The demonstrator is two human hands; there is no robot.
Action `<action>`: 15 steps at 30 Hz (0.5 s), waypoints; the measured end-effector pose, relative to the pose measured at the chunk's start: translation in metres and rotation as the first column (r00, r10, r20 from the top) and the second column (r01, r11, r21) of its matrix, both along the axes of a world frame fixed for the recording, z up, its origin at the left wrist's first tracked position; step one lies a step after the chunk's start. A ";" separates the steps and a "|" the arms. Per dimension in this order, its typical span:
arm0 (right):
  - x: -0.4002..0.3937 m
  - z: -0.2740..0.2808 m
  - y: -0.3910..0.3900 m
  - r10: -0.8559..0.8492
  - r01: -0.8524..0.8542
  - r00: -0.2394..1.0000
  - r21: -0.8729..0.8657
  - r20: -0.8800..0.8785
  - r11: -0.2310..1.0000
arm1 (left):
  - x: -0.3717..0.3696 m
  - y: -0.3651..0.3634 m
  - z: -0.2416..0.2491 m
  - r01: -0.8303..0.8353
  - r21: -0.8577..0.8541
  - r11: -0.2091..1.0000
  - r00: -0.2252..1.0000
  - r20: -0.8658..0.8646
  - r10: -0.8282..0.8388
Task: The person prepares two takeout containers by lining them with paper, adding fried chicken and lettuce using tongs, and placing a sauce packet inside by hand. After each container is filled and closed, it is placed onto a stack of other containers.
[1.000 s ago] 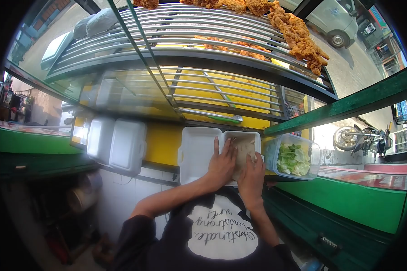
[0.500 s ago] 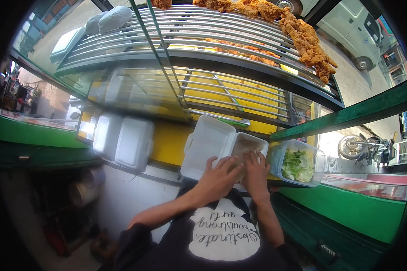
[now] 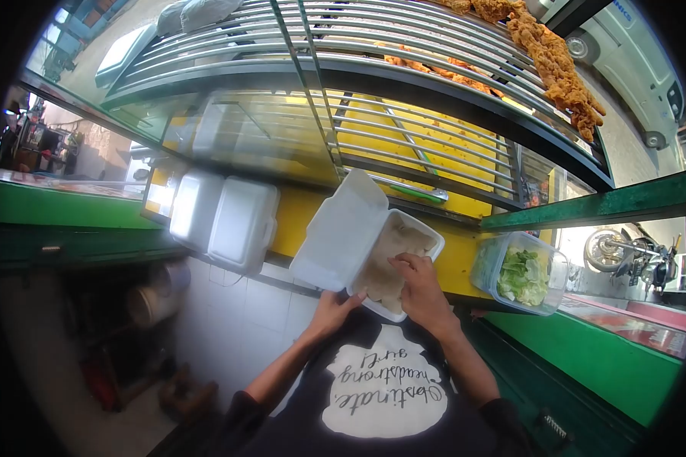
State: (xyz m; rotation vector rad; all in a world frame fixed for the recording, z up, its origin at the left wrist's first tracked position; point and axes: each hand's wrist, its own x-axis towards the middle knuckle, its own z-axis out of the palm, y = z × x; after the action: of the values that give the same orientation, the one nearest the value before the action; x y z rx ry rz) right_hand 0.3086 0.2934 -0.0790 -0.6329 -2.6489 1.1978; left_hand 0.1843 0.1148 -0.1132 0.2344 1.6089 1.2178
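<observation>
An open white foam box [image 3: 341, 215] sits tilted in front of my shirt, its lid to the left. Brown paper [image 3: 389, 255] lines its base. My left hand [image 3: 335, 311] grips the box's near edge by the hinge, the thumb over the rim. My right hand [image 3: 419, 286] reaches over the base from the right, its fingers bent together at the paper; whether they pinch it is hard to tell. To the right stands a clear plastic tub [image 3: 484, 266] with green lettuce [image 3: 524, 278] in it.
Closed-looking white foam boxes [image 3: 240, 225] rest at the left of the yellow counter [image 3: 290, 228]. Above is a metal rack [image 3: 427, 152] with fried chicken [image 3: 552, 65] on its upper shelf. A green beam [image 3: 587, 203] crosses at the right.
The box has turned and come nearer to my body. My left hand has moved from inside the base down to the near edge. The view has shifted, moving the surroundings right.
</observation>
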 end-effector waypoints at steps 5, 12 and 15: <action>-0.008 0.017 0.003 0.153 -0.153 0.988 -0.109 -0.004 0.982 | 0.010 -0.016 0.005 -0.111 -0.042 0.993 0.964 -0.248 0.098; -0.035 0.034 0.024 0.043 -0.069 0.991 -0.209 -0.126 0.975 | 0.013 -0.054 -0.035 -0.364 -0.096 0.927 0.931 -0.054 0.360; -0.062 0.012 0.041 -0.160 0.199 0.966 0.190 -0.205 0.961 | 0.008 -0.059 -0.028 -0.488 -0.053 0.871 0.868 0.078 0.491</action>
State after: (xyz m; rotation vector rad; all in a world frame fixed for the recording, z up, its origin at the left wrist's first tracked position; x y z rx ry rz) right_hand 0.2467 0.3349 -0.0668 -0.6710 -2.4548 0.8688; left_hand 0.1919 0.0555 -0.1412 -0.2689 1.6604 1.5586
